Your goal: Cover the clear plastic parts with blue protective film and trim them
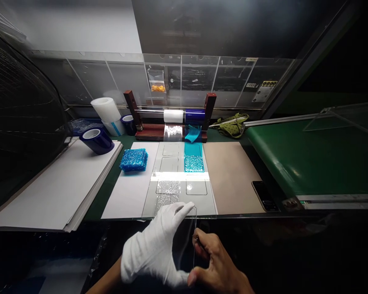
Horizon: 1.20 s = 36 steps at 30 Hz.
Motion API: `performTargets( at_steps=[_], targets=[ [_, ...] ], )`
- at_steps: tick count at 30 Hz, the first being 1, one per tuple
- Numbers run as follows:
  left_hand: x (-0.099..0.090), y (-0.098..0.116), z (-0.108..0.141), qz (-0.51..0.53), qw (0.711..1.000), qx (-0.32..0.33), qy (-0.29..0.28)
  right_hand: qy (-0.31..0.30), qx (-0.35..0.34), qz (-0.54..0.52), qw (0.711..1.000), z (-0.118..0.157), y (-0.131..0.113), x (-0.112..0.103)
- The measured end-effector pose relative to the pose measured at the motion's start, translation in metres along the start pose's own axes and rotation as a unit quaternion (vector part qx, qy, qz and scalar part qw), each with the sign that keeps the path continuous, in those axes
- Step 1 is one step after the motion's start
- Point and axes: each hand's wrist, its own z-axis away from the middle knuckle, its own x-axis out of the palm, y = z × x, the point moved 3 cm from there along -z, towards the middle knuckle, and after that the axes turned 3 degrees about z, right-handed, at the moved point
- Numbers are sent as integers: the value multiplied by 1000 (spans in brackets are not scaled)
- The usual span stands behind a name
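Observation:
My left hand (155, 243), in a white glove, grips a thin clear panel (195, 222) by its edges, fingertips at the top and thumb at the bottom. The panel stands nearly edge-on to me, in front of the table edge. My bare right hand (216, 261) is closed beside its right face, with the thumb at the lower corner. Something small and dark shows between the right fingers, too hidden to name. Beyond the hands lies a sheet with outlined rectangles (199, 206), bearing clear film (168, 187) and blue film (194, 163).
A wooden stand (147, 131) holds a clear film roll (173, 116) and a blue film roll (195, 115). Blue film-covered pieces (134, 159) are stacked on white paper. At left lies a paper stack (55, 183); at right, a phone (264, 196) and green conveyor belt (319, 159).

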Motion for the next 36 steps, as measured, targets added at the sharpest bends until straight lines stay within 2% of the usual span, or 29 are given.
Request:
performTargets(
  at_steps=[3,4,7,9,11,13,15,17,19,23,27,29,31,34,36],
  targets=[
    [2,-3,2,-18,1000,-11,13,17,-4,-41,999,1,4,4],
    [2,-4,2,-26,999,-17,18,42,-13,-77,996,1,5,3],
    [0,-7,4,-58,996,-47,41,165,-52,-234,957,5,17,-14],
    [-2,-10,5,-80,992,-74,57,232,-55,-278,931,6,35,-32],
    [-3,-12,5,-90,990,-87,64,249,-9,-207,946,1,61,-50],
    [-1,-15,4,-93,989,-91,68,244,88,-34,965,-7,94,-64],
    [1,-19,4,-99,987,-103,76,229,189,170,940,-16,126,-76],
    [3,-26,6,-98,983,-128,87,216,254,294,896,-26,152,-88],
    [7,-35,9,-72,981,-161,79,217,290,330,872,-36,170,-100],
    [16,-52,15,36,972,-230,24,239,324,333,853,-59,188,-134],
    [20,-63,18,117,949,-283,73,265,297,301,866,-70,185,-157],
    [21,-67,17,143,941,-294,91,271,267,269,885,-62,178,-158],
    [20,-72,15,158,936,-302,92,262,239,224,908,-43,171,-148],
    [19,-79,12,180,929,-312,86,238,226,181,927,4,166,-125],
    [18,-81,10,193,926,-312,84,230,239,186,925,38,167,-111]
  ],
)
